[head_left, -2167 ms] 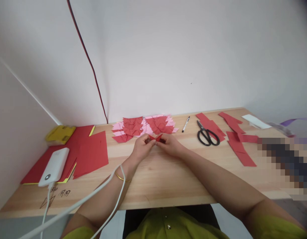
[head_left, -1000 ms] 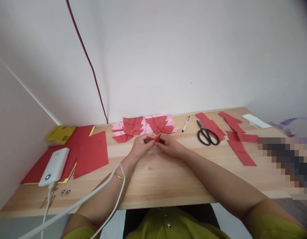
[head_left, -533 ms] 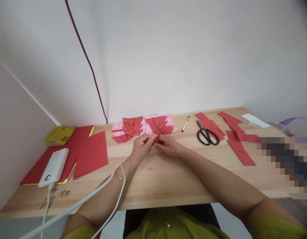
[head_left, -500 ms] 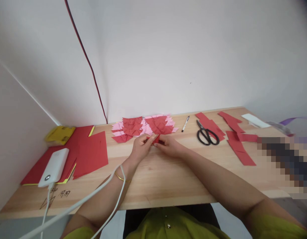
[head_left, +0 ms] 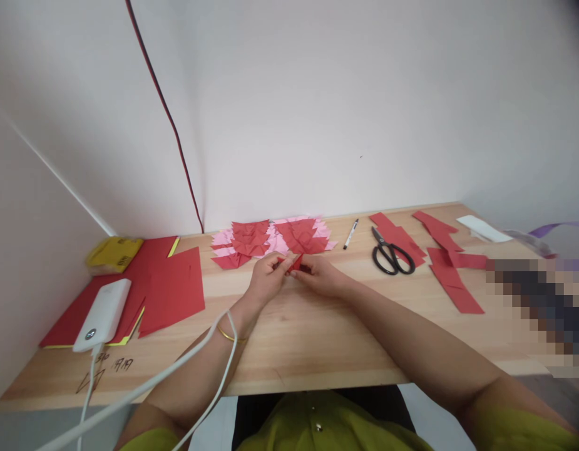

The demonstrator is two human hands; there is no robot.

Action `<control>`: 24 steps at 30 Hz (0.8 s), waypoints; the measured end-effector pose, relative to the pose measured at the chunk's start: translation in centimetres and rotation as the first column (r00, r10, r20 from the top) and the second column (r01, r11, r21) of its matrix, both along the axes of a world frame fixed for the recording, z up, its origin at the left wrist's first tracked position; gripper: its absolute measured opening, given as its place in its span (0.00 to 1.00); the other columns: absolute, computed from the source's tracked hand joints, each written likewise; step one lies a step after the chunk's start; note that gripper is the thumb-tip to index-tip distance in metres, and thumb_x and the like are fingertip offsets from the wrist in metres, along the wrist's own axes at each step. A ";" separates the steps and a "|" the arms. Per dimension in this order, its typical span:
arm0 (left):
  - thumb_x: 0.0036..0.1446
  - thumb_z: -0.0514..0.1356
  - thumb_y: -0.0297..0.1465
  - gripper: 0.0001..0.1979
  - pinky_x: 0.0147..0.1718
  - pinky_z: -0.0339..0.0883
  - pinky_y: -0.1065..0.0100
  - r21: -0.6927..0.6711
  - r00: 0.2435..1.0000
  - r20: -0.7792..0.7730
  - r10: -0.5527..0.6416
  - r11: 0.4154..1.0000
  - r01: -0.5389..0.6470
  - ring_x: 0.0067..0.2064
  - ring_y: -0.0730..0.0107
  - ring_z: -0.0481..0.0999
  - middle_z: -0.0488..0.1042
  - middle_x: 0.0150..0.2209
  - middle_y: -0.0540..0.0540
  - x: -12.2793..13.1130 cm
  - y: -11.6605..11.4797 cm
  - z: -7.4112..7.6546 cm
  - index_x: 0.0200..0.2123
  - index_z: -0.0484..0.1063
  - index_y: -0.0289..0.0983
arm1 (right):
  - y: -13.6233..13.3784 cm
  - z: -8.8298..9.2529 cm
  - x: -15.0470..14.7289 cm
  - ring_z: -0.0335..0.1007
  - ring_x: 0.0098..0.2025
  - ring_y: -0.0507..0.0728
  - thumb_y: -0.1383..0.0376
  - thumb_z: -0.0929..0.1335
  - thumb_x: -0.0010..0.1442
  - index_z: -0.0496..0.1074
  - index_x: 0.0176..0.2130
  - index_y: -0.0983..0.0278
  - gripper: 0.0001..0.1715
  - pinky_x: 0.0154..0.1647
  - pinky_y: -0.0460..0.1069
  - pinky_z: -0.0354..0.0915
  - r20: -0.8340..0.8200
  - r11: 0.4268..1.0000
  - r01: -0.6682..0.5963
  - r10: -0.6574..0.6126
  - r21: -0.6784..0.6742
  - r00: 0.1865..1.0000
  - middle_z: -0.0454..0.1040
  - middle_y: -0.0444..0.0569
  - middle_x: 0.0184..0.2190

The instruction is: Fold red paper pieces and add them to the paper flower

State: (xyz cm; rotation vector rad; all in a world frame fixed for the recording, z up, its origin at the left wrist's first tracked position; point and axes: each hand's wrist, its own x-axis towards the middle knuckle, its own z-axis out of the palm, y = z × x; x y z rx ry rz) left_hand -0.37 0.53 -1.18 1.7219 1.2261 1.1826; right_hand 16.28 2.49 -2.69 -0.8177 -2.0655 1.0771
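A pale wall [head_left: 289, 113] rises behind my wooden tabletop [head_left: 317, 338]. Near the middle, my left hand [head_left: 266, 279] and right hand [head_left: 320, 274] meet, both pinching a small red paper piece [head_left: 296, 263], its creases mostly hidden. Just beyond, red and pink folded pieces [head_left: 296, 235] lie in overlapping rows, finished by their look; mine seems only part-folded. Red strips [head_left: 453, 288] rightward and red sheets [head_left: 174, 291] leftward appear unfolded. Handwriting [head_left: 121, 364] beside the white power bank [head_left: 106, 307] and print on the yellow packet [head_left: 114, 252] I can't read clearly.

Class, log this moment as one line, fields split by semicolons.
left hand: holding red paper; right hand: holding same paper; scissors: unheld; pen: unheld
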 end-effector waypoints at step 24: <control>0.48 0.62 0.32 0.06 0.32 0.63 0.70 -0.092 0.994 0.105 0.004 0.996 0.006 0.31 0.71 0.70 0.73 0.25 0.48 0.0 0.5 -0.6 0.23 0.73 0.35 | 0.1 0.4 -0.1 0.65 0.33 0.52 0.55 0.67 0.56 0.66 0.36 0.64 0.15 0.33 0.47 0.62 -0.207 0.989 0.091 -0.115 -0.120 0.971 0.71 0.47 0.31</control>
